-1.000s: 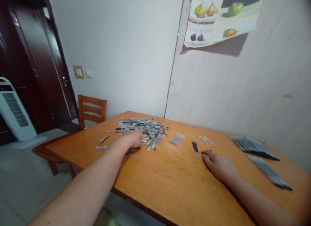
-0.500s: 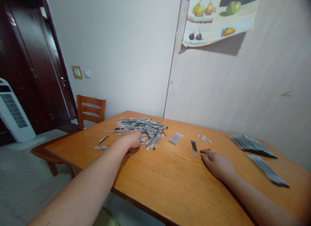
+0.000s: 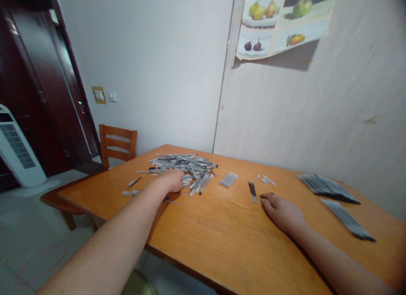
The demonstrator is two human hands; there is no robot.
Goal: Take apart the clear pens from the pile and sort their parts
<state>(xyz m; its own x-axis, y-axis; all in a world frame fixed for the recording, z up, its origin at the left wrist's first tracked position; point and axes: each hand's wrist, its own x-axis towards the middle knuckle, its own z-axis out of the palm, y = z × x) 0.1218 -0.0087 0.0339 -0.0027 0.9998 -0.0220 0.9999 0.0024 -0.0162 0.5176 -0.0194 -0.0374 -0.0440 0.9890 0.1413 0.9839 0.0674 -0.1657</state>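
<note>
My left hand reaches into the front edge of a loose pile of pens with pale barrels and dark ends. Its fingers curl downward, and what they grip is hidden behind the hand. On the right, my right hand rests on the table with its fingers bent together; a small dark bit shows by the fingertips, too small to name. Just left of it lie a few slim dark refills with clear ends. Between the hands sits a neat row of pale tubes.
Several small clear pieces lie behind the right hand. Two rows of pens, a large one and a smaller one, lie at the right of the wooden table. A chair stands at the far left corner.
The whole view has shifted slightly. Both hands keep nearly the same places on the table, the left at the pile and the right beside the refills.
</note>
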